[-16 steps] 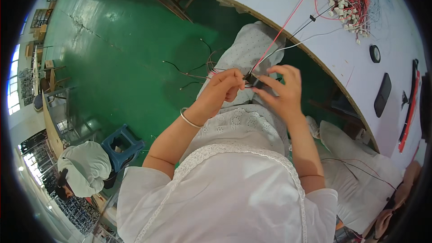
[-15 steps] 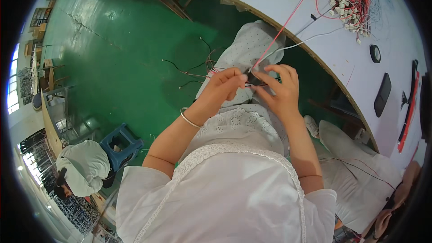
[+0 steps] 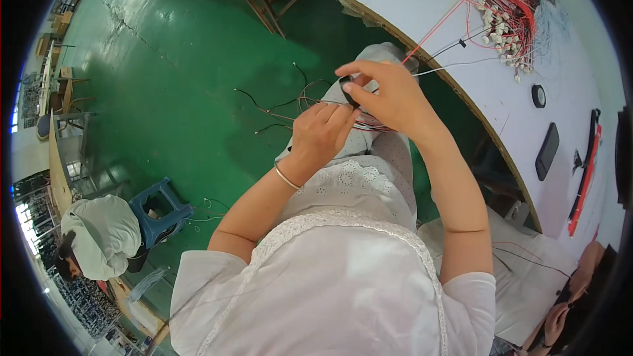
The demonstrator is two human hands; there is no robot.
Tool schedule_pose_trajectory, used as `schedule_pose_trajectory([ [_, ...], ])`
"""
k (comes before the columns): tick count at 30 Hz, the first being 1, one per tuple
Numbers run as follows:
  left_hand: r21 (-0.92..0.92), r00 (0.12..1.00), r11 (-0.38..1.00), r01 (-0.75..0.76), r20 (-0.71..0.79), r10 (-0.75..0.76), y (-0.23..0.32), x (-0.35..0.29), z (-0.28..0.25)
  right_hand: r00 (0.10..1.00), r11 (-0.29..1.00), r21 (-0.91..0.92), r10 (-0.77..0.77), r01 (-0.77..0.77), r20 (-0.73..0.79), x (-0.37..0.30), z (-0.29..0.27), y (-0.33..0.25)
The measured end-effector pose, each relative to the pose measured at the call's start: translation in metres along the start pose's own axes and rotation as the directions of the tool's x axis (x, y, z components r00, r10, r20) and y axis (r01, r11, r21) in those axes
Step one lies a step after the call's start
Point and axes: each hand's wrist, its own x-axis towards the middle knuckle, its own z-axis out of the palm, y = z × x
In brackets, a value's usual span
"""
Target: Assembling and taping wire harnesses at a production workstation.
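Observation:
Over my lap, my left hand (image 3: 320,133) is closed on a bundle of thin wires (image 3: 374,127), its fingertips pressed together. Loose ends of red and black wires (image 3: 267,112) stick out past it to the left, over the floor. My right hand (image 3: 394,95) is above and just right of the left, thumb and fingers curled round a small black roll (image 3: 347,89) that looks like tape. Behind the right hand, a red wire (image 3: 432,31) and a white wire (image 3: 455,64) run up to the table. The grip point on the bundle is partly hidden by my fingers.
The curved white table (image 3: 488,86) holds a heap of red wires with white connectors (image 3: 504,29), another tape roll (image 3: 539,96), a black phone-like slab (image 3: 547,151) and a red-black strip (image 3: 585,171). A blue stool (image 3: 158,211) and a person (image 3: 102,237) are at left; another person sits at right.
My right hand has moved up and left, over the wires, and turned with the black roll in its fingers. My left hand has dropped slightly and closed lower on the bundle.

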Motion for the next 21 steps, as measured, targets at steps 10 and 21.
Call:
schedule_pose_trajectory([
  [10,-0.490,0.464,-0.028,0.871,0.840,-0.282,-0.005,0.002,-0.015,0.958,0.999,0.005,-0.030,0.033,-0.286,-0.097,0.030,0.071],
  [21,-0.250,0.879,0.890,0.381,0.396,-0.265,0.012,0.013,-0.020,0.983,0.911,-0.386,-0.177,0.144,-0.052,-0.006,0.011,0.016],
])
